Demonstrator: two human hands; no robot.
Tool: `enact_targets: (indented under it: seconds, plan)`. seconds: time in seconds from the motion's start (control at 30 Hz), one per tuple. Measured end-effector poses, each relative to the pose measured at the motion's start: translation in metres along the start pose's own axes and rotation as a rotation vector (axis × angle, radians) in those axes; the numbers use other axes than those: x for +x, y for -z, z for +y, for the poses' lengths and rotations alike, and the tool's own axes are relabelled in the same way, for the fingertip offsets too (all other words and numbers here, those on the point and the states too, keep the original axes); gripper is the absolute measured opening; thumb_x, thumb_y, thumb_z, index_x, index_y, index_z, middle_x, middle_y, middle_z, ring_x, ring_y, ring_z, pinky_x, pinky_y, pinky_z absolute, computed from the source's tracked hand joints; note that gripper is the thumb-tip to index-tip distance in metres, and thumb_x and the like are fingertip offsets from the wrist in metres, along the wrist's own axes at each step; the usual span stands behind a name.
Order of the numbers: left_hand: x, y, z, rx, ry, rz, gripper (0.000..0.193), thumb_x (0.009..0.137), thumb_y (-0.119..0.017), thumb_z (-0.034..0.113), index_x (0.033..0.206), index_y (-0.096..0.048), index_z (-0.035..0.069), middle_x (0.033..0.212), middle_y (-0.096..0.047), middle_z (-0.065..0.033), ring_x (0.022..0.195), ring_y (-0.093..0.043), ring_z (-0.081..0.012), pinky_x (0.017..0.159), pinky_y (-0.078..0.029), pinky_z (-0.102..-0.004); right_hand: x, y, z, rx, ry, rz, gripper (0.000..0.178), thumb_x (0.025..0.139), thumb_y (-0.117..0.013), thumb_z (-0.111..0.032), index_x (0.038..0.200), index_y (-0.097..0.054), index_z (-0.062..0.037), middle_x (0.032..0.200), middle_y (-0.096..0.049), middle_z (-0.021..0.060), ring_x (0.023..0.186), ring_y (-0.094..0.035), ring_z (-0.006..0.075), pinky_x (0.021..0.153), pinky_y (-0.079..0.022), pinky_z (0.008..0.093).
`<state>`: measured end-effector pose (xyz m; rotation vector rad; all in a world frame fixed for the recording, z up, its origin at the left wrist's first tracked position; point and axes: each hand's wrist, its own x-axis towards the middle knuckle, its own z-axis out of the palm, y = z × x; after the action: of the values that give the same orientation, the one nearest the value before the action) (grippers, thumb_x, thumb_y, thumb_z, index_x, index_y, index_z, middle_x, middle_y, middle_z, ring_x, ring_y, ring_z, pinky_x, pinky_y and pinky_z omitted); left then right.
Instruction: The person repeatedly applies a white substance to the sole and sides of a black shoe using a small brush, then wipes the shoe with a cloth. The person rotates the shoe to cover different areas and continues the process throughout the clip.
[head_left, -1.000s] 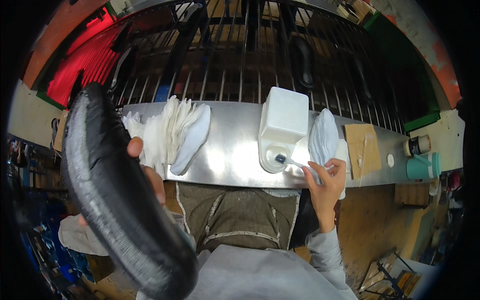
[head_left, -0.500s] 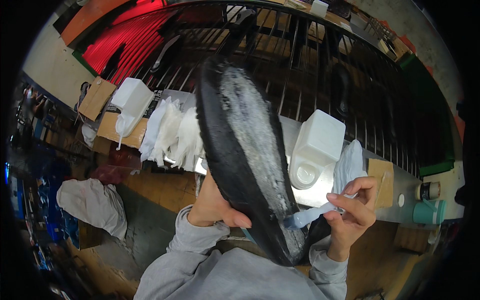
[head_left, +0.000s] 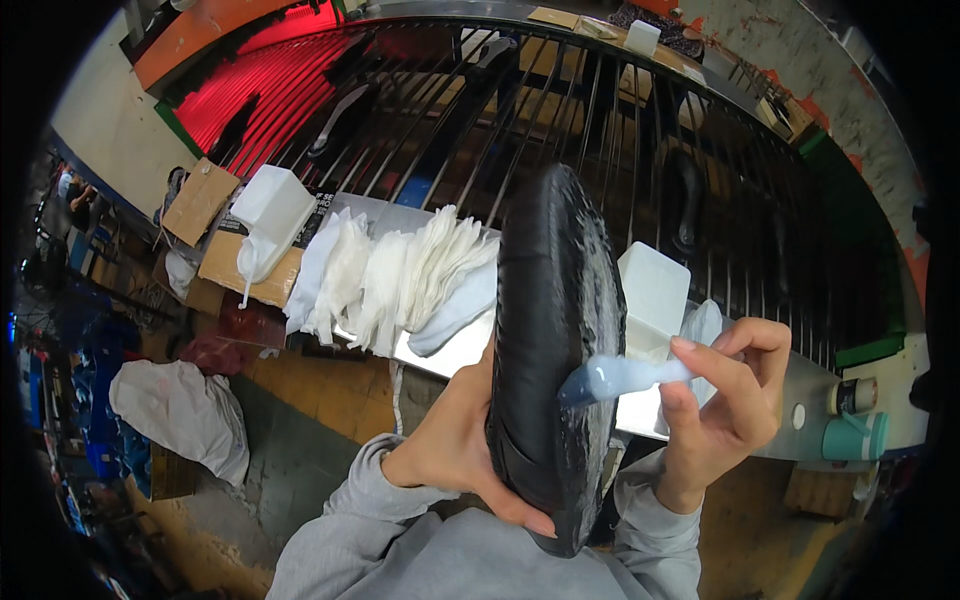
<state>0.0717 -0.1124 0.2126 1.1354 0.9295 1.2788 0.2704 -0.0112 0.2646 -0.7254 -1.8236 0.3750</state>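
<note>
A black shoe upper (head_left: 540, 330) stands upright before me, turned nearly on its side edge, with a rough whitish underside (head_left: 601, 340) facing right. My left hand (head_left: 465, 425) is closed round its lower end, the thumb lying across the front. In my right hand (head_left: 730, 400), pinched between thumb and fingers, is a brush (head_left: 625, 376) with a pale, coated handle. Its dark, wet-looking bristle end meets the shoe upper's side near the underside's edge. Just behind the brush is a white plastic pot (head_left: 654, 293), partly hidden by the shoe upper.
White cloths (head_left: 395, 275) lie on the metal bench at left, beside another white pot (head_left: 272, 205) on cardboard. A barred rack (head_left: 440, 130) runs across behind, carrying several black shoe pieces (head_left: 685, 195). A teal mug (head_left: 855, 436) stands far right. A white sack (head_left: 182, 415) sits lower left.
My left hand has turned the shoe upper so its black side faces me and shifted it right. My right hand has raised the brush from the lower end to mid-side.
</note>
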Motion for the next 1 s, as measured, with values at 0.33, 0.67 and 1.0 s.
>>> enact_targets:
  seconds: [0.33, 0.67, 1.0]
  plan:
    - [0.001, -0.005, 0.002, 0.198, -0.263, 0.026, 0.127, 0.046, -0.101, 0.045, 0.146, -0.042, -0.006, 0.127, -0.063, -0.0172, 0.112, -0.066, -0.0269, 0.098, -0.05, -0.0335, 0.018, 0.002, 0.003, -0.077, 0.072, 0.086, 0.039, 0.058, -0.093, -0.023, 0.093, -0.081, -0.0115, 0.093, -0.044, 0.0017, 0.081, -0.045, 0.0156, 0.068, -0.036, 0.0275]
    - [0.001, -0.005, 0.01, 0.409, -0.265, -0.084, 0.124, 0.048, -0.1, 0.048, 0.144, -0.044, -0.006, 0.13, -0.062, -0.0186, 0.115, -0.065, -0.0311, 0.099, -0.05, -0.0352, 0.03, 0.007, 0.015, -0.038, 0.034, 0.135, 0.035, 0.061, -0.09, -0.009, 0.094, -0.08, -0.0064, 0.095, -0.047, 0.0037, 0.079, -0.048, 0.0134, 0.068, -0.038, 0.0246]
    - [0.001, -0.002, 0.009, 0.369, -0.358, -0.062, 0.15, 0.045, -0.101, 0.049, 0.157, -0.017, -0.008, 0.136, -0.058, -0.0202, 0.121, -0.062, -0.0308, 0.106, -0.044, -0.0337, 0.01, 0.015, 0.028, 0.131, 0.139, 0.004, 0.045, 0.055, -0.093, -0.045, 0.089, -0.083, -0.0184, 0.09, -0.044, 0.0008, 0.082, -0.045, 0.0153, 0.068, -0.033, 0.0271]
